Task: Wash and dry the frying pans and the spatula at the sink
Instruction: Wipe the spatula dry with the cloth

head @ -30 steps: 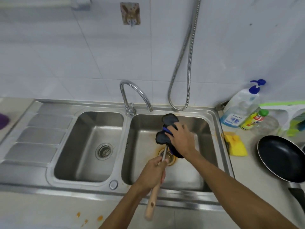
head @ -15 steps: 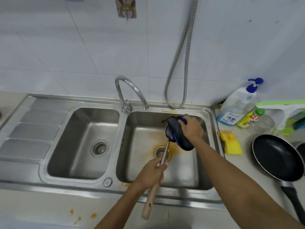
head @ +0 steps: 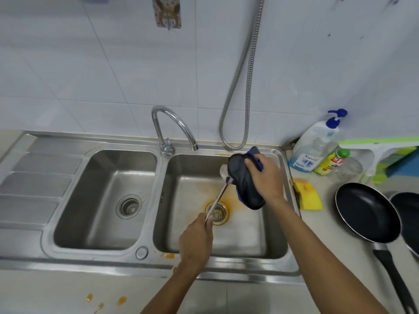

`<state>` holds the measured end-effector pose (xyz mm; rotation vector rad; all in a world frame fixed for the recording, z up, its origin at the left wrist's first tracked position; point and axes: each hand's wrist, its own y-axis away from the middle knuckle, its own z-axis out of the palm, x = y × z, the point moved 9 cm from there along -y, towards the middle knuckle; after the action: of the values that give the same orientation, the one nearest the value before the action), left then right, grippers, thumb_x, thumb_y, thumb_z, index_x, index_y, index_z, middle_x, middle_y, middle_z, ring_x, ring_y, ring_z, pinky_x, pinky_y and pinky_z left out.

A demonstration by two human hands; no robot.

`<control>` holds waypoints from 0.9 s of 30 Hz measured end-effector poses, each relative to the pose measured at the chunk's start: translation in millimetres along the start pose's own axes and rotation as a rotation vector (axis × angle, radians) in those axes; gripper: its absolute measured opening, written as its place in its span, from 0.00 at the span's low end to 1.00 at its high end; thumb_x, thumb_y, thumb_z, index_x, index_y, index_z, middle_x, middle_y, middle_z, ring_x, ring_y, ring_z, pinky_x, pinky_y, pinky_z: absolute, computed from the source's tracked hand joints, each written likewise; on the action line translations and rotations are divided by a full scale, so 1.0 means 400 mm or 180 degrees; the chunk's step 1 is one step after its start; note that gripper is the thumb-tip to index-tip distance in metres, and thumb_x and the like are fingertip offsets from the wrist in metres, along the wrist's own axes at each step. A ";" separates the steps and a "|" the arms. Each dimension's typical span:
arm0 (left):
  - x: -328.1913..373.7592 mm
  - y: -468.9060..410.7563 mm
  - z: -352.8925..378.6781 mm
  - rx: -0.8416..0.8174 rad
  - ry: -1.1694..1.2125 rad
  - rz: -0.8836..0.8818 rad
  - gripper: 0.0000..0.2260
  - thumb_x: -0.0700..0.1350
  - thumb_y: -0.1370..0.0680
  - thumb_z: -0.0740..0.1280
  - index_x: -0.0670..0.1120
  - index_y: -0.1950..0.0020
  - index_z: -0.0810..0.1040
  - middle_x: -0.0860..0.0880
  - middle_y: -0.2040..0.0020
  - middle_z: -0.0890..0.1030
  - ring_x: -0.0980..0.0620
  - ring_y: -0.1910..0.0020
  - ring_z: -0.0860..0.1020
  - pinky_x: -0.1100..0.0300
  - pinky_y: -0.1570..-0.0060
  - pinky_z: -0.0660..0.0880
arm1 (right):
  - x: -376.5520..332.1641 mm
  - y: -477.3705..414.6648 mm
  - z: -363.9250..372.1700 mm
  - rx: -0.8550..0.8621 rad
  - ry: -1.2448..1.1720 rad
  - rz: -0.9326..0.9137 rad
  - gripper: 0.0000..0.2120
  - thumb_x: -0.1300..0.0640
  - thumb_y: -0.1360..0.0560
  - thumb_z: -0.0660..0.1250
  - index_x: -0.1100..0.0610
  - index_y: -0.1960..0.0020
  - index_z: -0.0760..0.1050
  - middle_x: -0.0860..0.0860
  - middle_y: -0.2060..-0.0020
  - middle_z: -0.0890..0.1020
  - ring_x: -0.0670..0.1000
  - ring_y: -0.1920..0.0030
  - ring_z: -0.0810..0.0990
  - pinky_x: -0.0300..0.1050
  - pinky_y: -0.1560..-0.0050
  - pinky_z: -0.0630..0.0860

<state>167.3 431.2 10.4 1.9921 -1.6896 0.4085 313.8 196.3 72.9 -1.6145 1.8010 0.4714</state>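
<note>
Over the right basin of the steel sink, my left hand grips the handle of the spatula, whose metal shaft slants up to the right. My right hand holds a dark blue cloth wrapped over the spatula's blade; only a pale edge of the blade shows at the cloth's left side. A black frying pan lies on the counter to the right, handle toward me. A second black pan sits partly cut off at the right edge.
The curved tap stands between the two basins with no water running. A yellow sponge, a pump soap bottle and a small yellow bottle sit right of the sink. Orange stains ring the right drain.
My right hand has slid the cloth up and to the right along the spatula toward the blade. My left hand keeps its grip on the handle and has shifted slightly.
</note>
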 end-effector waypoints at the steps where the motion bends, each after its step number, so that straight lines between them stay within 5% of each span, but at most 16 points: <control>1: 0.012 0.004 -0.002 0.0021 -0.0076 0.0089 0.15 0.58 0.14 0.52 0.52 0.41 0.74 0.57 0.60 0.76 0.56 0.64 0.77 0.59 0.62 0.77 | -0.015 0.015 0.028 -0.0168 0.0206 -0.0132 0.16 0.35 0.22 0.60 0.43 0.44 0.76 0.43 0.51 0.80 0.47 0.50 0.78 0.48 0.53 0.77; 4: 0.041 0.020 -0.013 0.0044 -0.0245 0.0386 0.14 0.58 0.15 0.53 0.54 0.39 0.73 0.57 0.61 0.75 0.56 0.66 0.76 0.61 0.64 0.76 | -0.035 0.029 0.068 -0.0267 0.0786 -0.0261 0.16 0.35 0.22 0.59 0.43 0.45 0.77 0.44 0.48 0.78 0.50 0.51 0.77 0.48 0.57 0.77; 9: 0.019 0.037 -0.035 -0.0015 -0.0488 0.0396 0.13 0.59 0.15 0.51 0.55 0.41 0.70 0.57 0.59 0.77 0.57 0.67 0.75 0.67 0.66 0.68 | 0.048 -0.044 0.070 -0.0507 0.0672 0.0517 0.17 0.36 0.22 0.58 0.47 0.49 0.76 0.50 0.53 0.83 0.57 0.50 0.82 0.51 0.52 0.78; 16: 0.018 0.015 -0.047 0.0080 -0.0531 0.0309 0.16 0.59 0.14 0.50 0.52 0.43 0.72 0.53 0.57 0.81 0.53 0.65 0.77 0.60 0.64 0.72 | -0.103 0.149 0.121 -0.0135 0.1835 -0.0766 0.13 0.42 0.20 0.63 0.46 0.40 0.75 0.49 0.45 0.77 0.54 0.49 0.75 0.49 0.63 0.80; 20: 0.046 -0.002 -0.042 0.0001 -0.0486 0.0257 0.14 0.58 0.14 0.52 0.52 0.42 0.73 0.53 0.56 0.82 0.51 0.62 0.81 0.57 0.60 0.79 | -0.022 0.033 0.082 -0.0024 0.1551 -0.0054 0.16 0.38 0.18 0.56 0.47 0.44 0.76 0.49 0.49 0.79 0.55 0.50 0.79 0.52 0.59 0.81; 23: 0.045 0.005 -0.047 -0.0059 -0.0507 0.0293 0.14 0.58 0.14 0.51 0.52 0.41 0.71 0.54 0.56 0.82 0.54 0.63 0.80 0.58 0.61 0.79 | 0.062 -0.044 0.088 -0.0422 0.1329 0.0436 0.16 0.39 0.19 0.56 0.48 0.47 0.76 0.51 0.51 0.82 0.57 0.50 0.81 0.51 0.55 0.78; 27: 0.045 -0.007 -0.059 -0.0024 -0.0550 0.0331 0.15 0.58 0.14 0.51 0.52 0.41 0.71 0.54 0.55 0.82 0.54 0.63 0.79 0.60 0.62 0.77 | 0.041 -0.029 0.099 -0.0747 0.0907 0.0329 0.16 0.39 0.19 0.57 0.48 0.48 0.77 0.50 0.52 0.82 0.56 0.51 0.81 0.51 0.53 0.78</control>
<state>175.6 429.4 39.1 1.9889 -1.9033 0.2714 334.3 208.5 35.2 -1.8287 2.1134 0.5380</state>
